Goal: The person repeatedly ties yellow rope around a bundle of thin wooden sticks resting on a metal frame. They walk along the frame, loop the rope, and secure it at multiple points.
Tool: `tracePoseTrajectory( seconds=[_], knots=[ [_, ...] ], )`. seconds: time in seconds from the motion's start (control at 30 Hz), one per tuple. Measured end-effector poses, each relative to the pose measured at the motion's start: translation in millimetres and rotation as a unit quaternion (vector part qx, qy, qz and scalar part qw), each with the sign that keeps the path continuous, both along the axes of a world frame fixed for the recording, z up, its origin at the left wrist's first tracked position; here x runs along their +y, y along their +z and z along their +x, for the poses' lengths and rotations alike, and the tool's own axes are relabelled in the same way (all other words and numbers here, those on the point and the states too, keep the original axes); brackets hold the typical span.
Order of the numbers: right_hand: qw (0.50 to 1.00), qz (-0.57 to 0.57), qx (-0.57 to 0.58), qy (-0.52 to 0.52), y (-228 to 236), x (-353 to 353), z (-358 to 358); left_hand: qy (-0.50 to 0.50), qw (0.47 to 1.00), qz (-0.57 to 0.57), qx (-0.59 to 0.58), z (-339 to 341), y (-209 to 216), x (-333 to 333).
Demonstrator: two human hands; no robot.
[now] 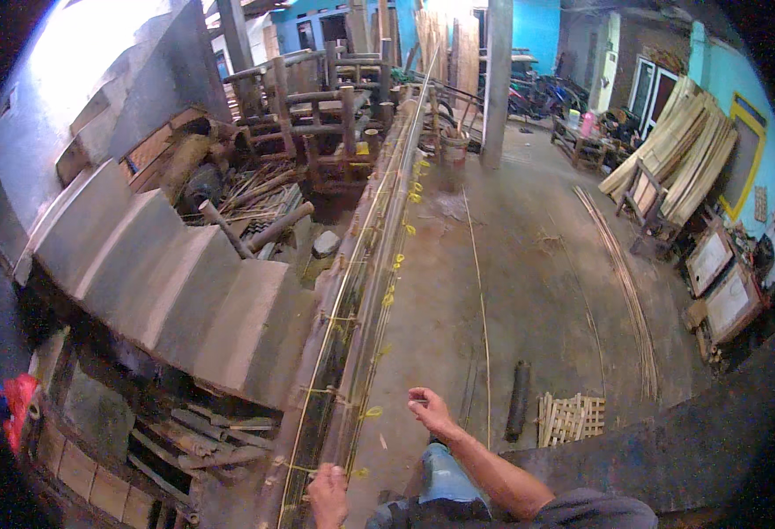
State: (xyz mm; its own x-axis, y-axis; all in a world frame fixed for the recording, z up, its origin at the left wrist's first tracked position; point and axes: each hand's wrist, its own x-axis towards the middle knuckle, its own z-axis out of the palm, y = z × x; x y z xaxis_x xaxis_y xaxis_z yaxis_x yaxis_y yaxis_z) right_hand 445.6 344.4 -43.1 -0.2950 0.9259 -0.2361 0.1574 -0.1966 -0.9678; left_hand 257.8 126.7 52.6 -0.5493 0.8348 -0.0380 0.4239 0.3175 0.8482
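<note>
A long frame of bamboo poles (342,388) runs away from me, with thin yellow ties (320,390) across it at intervals. At its near end, my left hand (328,498) rests by the right pole, close to the nearest tie. Its fingers are curled, and what they hold, if anything, is hidden. My right hand (430,413) is raised over the floor to the right of the frame, apart from it. Thumb and fingers there are bent together in a pinch; anything between them is too small to name. Yellow loops (372,412) hang along the frame's right side.
Concrete steps (202,282) rise on the left, with scrap wood (216,432) below. On the floor at right lie a thin strip (481,309), a dark tube (518,401), a woven bamboo piece (573,419) and a strip bundle (621,282). A pillar (497,88) stands farther back.
</note>
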Motion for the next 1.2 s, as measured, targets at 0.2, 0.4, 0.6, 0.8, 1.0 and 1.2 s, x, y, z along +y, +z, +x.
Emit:
tracePoseTrajectory(
  seconds=[0.2,0.4,0.6,0.8,1.0,1.2],
  knots=[
    [0.963,0.093,-0.254,0.018,-119.6,-9.5,60.3,0.042,0.989,-0.139,-0.025,-43.4,50.0,-91.0],
    [0.835,-0.141,-0.531,0.018,-358.1,-116.8,225.0,0.073,0.943,-0.323,0.025,-85.0,12.7,-229.6],
    [0.809,-0.137,-0.495,0.286,-283.8,-204.7,269.5,0.198,0.895,-0.398,-0.035,-82.3,41.9,-242.9],
    [0.836,-0.112,-0.479,0.244,-269.3,-136.5,271.8,0.199,0.883,-0.425,0.025,-117.7,55.8,-186.1],
    [0.777,-0.003,-0.43,0.46,-286.4,-7.5,244.6,0.316,0.904,-0.268,0.104,-107.8,92.3,-27.0],
    [0.876,-0.114,-0.421,0.207,-307.4,241.7,263.7,-0.04,0.968,-0.182,-0.166,59.1,121.4,355.0]
  ],
)
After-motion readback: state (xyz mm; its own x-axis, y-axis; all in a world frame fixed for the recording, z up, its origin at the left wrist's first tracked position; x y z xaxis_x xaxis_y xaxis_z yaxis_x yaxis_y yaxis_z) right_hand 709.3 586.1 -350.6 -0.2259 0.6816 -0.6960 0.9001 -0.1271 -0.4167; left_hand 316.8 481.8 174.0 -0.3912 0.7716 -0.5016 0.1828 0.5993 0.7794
